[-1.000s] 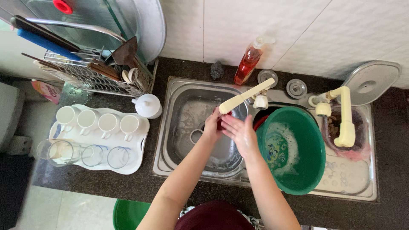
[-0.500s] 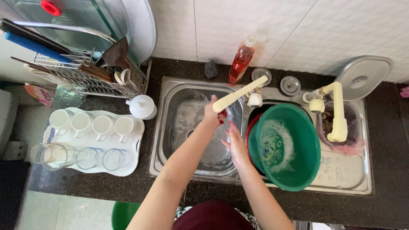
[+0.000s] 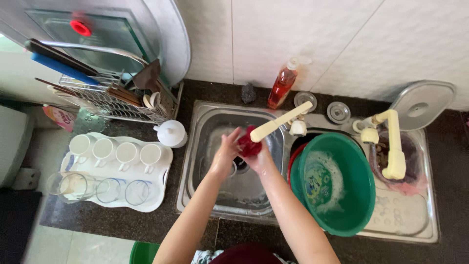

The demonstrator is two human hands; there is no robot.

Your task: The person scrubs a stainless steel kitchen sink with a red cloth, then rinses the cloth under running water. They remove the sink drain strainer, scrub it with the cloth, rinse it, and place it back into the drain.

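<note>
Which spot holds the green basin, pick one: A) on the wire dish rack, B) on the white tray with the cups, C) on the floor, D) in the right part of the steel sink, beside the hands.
D: the green basin, with suds inside, sits in the right part of the steel sink, just right of the right hand, while the left hand is over the left bowl.

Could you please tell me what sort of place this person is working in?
Most likely a home kitchen, at the washing-up spot: a steel double sink set in a dark stone counter, a wire dish rack with utensils, and a white tray of upturned cups. Both hands hold a red item under the tap.
</note>
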